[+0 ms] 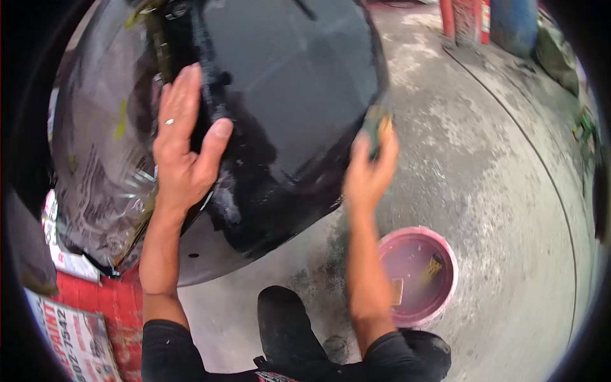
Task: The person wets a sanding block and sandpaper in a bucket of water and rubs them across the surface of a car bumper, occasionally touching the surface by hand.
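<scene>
Seemingly, our step is rubbing down the dark panel [299,83], which lies in front of us and looks wet. Our left hand [181,140] lies flat, fingers stretched, beside the plastic [105,149]. Our right hand [370,169] grips what may be, through the blur, a green pad [375,124] at the panel's right edge. Next probably calls for light, even pressure along that curve.

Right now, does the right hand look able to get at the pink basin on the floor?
Probably yes: the pink basin is open on top and nothing visibly blocks the way, though the right hand holds a greenish block.
</scene>
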`<action>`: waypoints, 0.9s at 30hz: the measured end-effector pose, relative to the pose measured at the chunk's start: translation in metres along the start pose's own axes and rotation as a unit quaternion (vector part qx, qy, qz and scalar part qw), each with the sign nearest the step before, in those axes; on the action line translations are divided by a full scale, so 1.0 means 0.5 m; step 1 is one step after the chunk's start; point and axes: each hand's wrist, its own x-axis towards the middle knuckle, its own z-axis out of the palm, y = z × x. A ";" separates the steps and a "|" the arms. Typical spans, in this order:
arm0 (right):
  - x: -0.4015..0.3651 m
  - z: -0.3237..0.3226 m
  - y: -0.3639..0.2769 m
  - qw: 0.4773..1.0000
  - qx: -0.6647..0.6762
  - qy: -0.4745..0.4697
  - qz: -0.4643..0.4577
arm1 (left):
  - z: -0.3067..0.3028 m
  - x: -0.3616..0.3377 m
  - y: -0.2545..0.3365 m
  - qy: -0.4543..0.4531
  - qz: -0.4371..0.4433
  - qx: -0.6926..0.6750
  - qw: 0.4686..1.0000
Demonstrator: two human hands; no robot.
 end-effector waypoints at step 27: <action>-0.207 0.026 -0.072 0.986 -0.033 -0.037 -0.158 | -0.011 -0.006 -0.016 -0.002 0.020 0.008 1.000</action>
